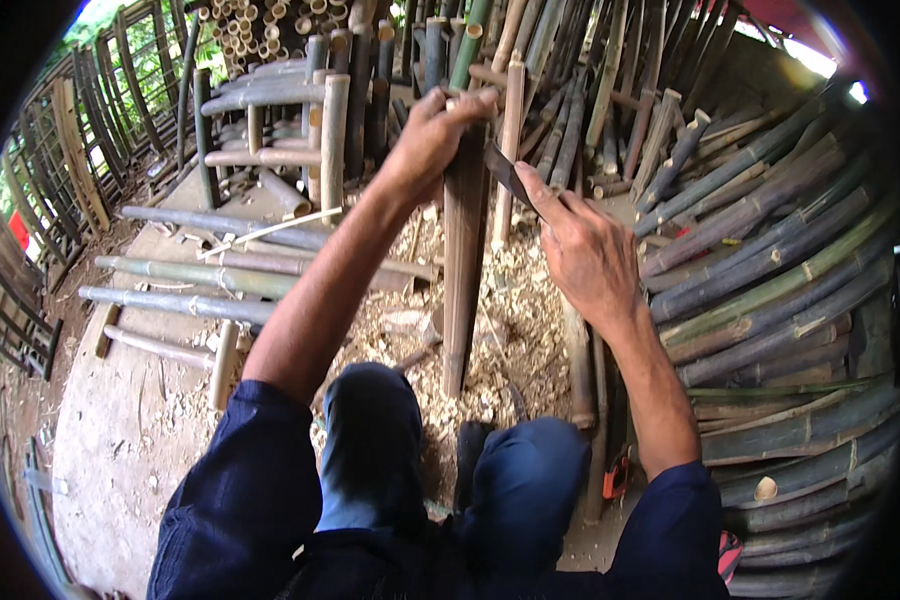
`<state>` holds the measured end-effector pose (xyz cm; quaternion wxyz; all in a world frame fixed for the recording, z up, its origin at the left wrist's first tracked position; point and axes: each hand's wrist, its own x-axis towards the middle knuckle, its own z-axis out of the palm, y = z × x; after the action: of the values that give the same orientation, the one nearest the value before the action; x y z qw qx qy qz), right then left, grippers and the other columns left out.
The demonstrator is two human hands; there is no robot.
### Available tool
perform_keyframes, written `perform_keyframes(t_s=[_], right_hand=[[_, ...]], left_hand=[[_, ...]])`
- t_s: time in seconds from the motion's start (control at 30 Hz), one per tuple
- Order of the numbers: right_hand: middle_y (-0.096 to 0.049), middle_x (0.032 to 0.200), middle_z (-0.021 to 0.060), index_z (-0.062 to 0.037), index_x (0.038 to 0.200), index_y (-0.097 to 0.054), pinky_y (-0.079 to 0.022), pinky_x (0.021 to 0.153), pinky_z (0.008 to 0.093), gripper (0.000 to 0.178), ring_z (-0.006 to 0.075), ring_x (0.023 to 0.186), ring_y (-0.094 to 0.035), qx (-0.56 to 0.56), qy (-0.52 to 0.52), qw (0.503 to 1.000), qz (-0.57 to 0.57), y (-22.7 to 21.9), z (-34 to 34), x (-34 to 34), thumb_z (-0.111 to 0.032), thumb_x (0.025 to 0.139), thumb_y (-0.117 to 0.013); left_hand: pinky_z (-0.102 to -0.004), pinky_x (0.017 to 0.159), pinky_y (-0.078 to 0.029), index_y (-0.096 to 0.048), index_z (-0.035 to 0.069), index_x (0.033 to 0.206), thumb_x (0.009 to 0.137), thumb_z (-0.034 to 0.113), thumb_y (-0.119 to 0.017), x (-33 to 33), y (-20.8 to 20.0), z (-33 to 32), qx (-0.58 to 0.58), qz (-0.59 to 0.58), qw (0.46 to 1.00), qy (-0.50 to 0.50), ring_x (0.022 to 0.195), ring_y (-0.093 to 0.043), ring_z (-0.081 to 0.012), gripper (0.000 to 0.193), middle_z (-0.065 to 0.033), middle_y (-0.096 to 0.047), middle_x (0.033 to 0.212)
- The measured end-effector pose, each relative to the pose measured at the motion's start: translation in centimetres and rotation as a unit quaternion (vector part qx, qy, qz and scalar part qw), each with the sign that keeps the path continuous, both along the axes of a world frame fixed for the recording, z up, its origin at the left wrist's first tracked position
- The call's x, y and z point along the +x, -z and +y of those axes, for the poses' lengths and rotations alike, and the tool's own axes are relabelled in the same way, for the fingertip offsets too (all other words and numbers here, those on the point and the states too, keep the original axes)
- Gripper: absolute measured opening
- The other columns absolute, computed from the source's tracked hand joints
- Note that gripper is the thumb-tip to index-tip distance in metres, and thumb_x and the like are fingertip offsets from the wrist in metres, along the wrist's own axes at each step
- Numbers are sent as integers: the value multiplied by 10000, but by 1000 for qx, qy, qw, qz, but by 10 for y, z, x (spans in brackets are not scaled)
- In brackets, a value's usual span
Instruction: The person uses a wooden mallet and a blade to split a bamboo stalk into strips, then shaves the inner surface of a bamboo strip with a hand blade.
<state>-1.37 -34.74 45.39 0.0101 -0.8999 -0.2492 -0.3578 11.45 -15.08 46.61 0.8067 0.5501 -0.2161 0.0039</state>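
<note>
My left hand [432, 140] is closed around the upper end of a dark brown bamboo piece [462, 260]. The piece stands nearly upright in front of my knees and narrows toward its lower end among the shavings. In my right hand [590, 245] is a knife; its dark blade [510, 178] points up and left, close against the bamboo's right side just below my left hand. My right fingers hide the knife's handle. Whether the blade's edge touches the bamboo I cannot tell.
Pale wood shavings [390, 345] cover the ground ahead. Bamboo poles [190, 300] lie at left, near a bamboo frame [270, 157]. Stacked poles [770, 270] fill the right side, and more lean upright at the back. An orange-and-black object [617, 478] lies by my right forearm.
</note>
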Motion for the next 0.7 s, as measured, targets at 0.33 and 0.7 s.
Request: perform_keyframes(t_s=[0.33,0.7], right_hand=[[-719,895,196,-103,1577,-412,-595,571,464,693,272,760,-711,-49,4,990,129,173,-11,0,35,918,-577],[-657,840,113,-127,1564,-447,-547,619,391,679,263,698,-628,11,-6,969,247,323,-44,-58,-99,906,-612]], left_hand=[[-495,1019,-470,-642,37,1127,885,536,-746,68,33,17,41,-46,994,-95,1207,-585,-295,564,-192,-632,1246],[-579,814,-594,-636,65,1137,874,605,-733,98,28,30,26,125,989,-68,866,-727,-292,609,-131,-703,925]])
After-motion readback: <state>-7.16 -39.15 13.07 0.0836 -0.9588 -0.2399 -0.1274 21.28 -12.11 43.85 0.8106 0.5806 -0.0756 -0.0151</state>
